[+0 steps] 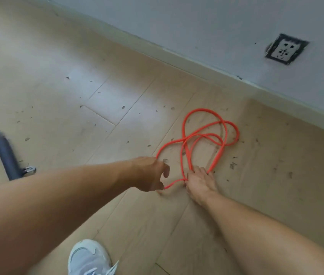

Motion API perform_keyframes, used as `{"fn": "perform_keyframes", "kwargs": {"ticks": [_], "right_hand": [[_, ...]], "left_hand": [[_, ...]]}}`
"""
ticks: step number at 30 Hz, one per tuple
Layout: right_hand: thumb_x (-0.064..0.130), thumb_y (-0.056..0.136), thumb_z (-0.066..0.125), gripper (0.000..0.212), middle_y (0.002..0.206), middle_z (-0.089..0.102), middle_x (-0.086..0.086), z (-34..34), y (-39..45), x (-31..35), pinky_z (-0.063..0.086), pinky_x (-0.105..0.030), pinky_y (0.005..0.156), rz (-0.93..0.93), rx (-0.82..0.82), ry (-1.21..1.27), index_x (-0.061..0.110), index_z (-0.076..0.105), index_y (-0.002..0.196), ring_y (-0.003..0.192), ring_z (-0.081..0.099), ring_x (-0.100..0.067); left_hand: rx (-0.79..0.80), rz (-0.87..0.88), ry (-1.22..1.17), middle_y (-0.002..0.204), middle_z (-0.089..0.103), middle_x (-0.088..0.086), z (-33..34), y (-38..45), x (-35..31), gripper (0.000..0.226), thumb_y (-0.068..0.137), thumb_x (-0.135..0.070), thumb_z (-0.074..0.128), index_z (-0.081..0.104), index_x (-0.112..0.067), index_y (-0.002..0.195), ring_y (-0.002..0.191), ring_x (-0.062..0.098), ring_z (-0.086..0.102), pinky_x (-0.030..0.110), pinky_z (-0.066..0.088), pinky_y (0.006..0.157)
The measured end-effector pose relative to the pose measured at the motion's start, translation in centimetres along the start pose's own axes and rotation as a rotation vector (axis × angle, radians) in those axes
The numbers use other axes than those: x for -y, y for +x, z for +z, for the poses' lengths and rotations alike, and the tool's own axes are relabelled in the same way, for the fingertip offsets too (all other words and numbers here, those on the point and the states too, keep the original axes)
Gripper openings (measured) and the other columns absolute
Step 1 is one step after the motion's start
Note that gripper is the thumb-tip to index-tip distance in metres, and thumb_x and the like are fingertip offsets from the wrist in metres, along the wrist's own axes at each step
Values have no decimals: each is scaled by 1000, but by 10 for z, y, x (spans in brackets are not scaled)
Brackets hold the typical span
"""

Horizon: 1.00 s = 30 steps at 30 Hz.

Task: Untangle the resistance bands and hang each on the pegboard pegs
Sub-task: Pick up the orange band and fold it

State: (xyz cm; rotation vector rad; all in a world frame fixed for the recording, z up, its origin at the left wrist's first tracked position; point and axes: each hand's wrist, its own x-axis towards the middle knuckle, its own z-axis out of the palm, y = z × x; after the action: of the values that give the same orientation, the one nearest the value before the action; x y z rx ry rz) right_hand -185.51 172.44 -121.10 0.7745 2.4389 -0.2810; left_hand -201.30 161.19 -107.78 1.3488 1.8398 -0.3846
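Observation:
Orange resistance bands [206, 135] lie tangled in overlapping loops on the pale wood floor, close to the wall. My left hand [151, 173] reaches down at the near left loop, its fingers curled around the strand. My right hand [199, 180] presses down where several strands meet at the near end of the tangle, fingers closed over them. No pegboard is in view.
A white wall with a skirting board [196, 64] runs diagonally behind the bands, with a wall socket [285, 49] at the upper right. A grey padded bar on a metal frame [8, 155] lies at the left. My white shoe [89, 257] is at the bottom.

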Motion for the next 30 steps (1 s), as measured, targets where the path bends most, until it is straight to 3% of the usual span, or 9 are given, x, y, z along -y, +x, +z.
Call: {"fn": "perform_keyframes", "kwargs": {"ticks": [7, 11, 14, 18, 21, 23, 25, 27, 30], "right_hand": [[38, 107, 40, 37, 137, 60, -15, -71, -27, -3, 43, -40, 107, -121, 104, 296, 16, 59, 131, 131, 54, -36], [44, 101, 47, 33, 103, 69, -12, -154, -63, -10, 50, -40, 84, -227, 34, 286, 16, 65, 101, 97, 64, -32], [37, 98, 49, 29, 78, 61, -5, -211, -102, -18, 41, -36, 64, -264, -58, 285, 14, 57, 81, 71, 53, -24], [28, 99, 49, 25, 69, 52, 3, -276, -169, -20, 35, -32, 57, -359, -206, 350, 18, 50, 75, 58, 43, -15], [35, 102, 52, 35, 62, 45, 9, -307, -211, -16, 32, -25, 50, -428, -289, 355, 20, 50, 70, 53, 38, -10], [38, 103, 54, 37, 60, 48, 11, -313, -229, -14, 34, -18, 49, -472, -308, 398, 22, 54, 70, 50, 40, -6], [38, 102, 56, 35, 60, 53, 12, -310, -236, -11, 39, -19, 53, -503, -333, 461, 23, 59, 71, 52, 45, -4], [37, 102, 58, 34, 63, 59, 12, -304, -239, -7, 45, -24, 60, -534, -334, 538, 23, 63, 72, 58, 53, -5], [40, 103, 58, 29, 79, 69, 3, -296, -238, 1, 54, -26, 68, -546, -252, 601, 23, 70, 83, 69, 65, -9]], "left_hand": [[-104, -22, 48, 136, 61, -1, -13, -52, -11, 55, 95, -37, 66, 46, -23, 145, 126, 25, 57, 34, 47, 101], [-311, -106, -47, 145, 54, 1, -40, -94, -6, 62, 95, -36, 68, 40, -22, 149, 127, 23, 56, 34, 47, 101], [-456, -136, -141, 146, 53, 2, -65, -125, -8, 68, 91, -38, 72, 40, -22, 148, 127, 22, 55, 34, 47, 102], [-615, -59, -288, 144, 54, -2, -97, -160, -31, 81, 80, -45, 82, 43, -23, 148, 128, 20, 54, 30, 45, 102], [-640, 45, -430, 135, 58, -9, -111, -186, -57, 79, 73, -48, 87, 51, -29, 141, 125, 14, 55, 29, 45, 103], [-670, 117, -534, 119, 68, -10, -111, -198, -68, 57, 73, -45, 88, 64, -31, 122, 111, 12, 63, 33, 53, 98], [-751, 137, -639, 95, 75, -4, -104, -202, -72, 36, 76, -44, 86, 72, -23, 101, 86, 13, 68, 32, 58, 79], [-790, 109, -697, 77, 68, 1, -90, -204, -69, 37, 78, -44, 84, 71, -12, 93, 67, 14, 58, 29, 47, 61], [-698, 111, -762, 75, 68, 3, -77, -210, -62, 35, 82, -39, 83, 68, -7, 88, 70, 18, 63, 35, 51, 69]]}}
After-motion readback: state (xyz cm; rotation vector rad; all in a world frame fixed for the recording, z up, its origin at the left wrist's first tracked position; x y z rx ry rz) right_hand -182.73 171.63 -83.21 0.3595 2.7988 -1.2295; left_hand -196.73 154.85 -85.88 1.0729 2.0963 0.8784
